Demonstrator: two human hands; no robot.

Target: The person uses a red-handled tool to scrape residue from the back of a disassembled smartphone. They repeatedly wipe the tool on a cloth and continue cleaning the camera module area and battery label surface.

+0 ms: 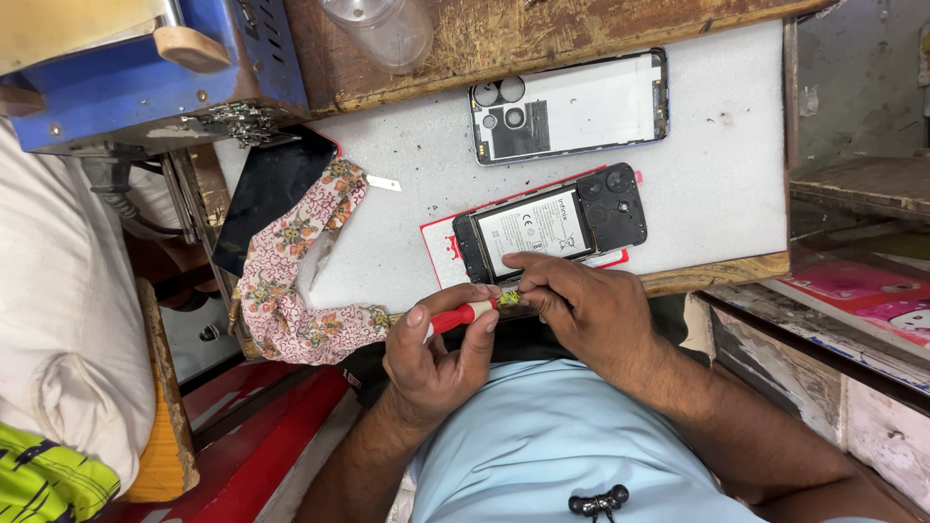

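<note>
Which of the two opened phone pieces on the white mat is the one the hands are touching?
The nearer phone body, with its black battery showing. The right hand rests fingertips on its edge; the pale back cover lies untouched farther away.

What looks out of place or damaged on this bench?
The phone under the right hand lies open with its battery exposed. A removed back cover sits apart above it. The left hand grips a red screwdriver. A floral cloth hangs bunched over the mat's edge.
</note>
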